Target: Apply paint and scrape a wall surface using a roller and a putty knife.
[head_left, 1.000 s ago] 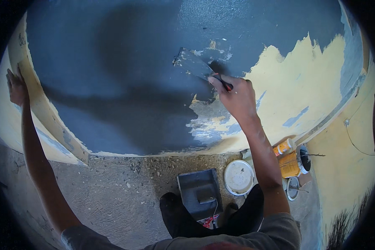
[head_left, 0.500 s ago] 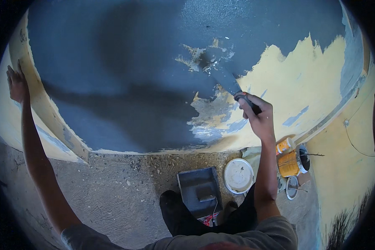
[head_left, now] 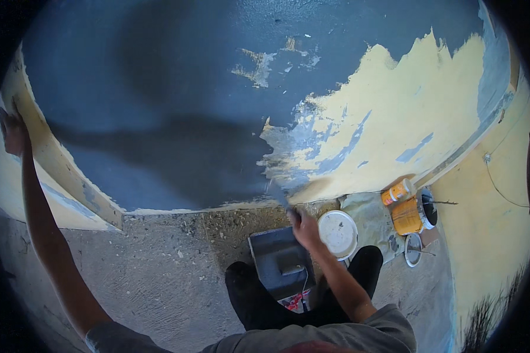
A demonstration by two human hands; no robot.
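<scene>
My right hand (head_left: 305, 228) is closed around the handle of a scraper (head_left: 281, 195). Its blade points up and left at the bottom of the wall, near the lower edge of the dark blue-grey paint (head_left: 206, 159). Right of the blade is a bare cream patch (head_left: 388, 117) with ragged edges and blue-grey streaks. A smaller chipped spot (head_left: 257, 67) shows higher up. Far to the left, my left hand (head_left: 15, 134) rests against the wall edge beside the painted area, fingers stretched out. My shadow falls across the paint.
A black paint tray (head_left: 265, 259) with a roller (head_left: 290, 263) lies between my legs. Beside it sits a round white lid (head_left: 338, 235). Farther right are an orange bucket (head_left: 407, 216), a small orange-and-white tub (head_left: 398, 192) and another lid (head_left: 413, 250). A cable (head_left: 496, 188) hangs on the right wall.
My right hand has come down and left with the scraper, from the middle of the wall to its bottom edge. My left hand stays against the wall edge.
</scene>
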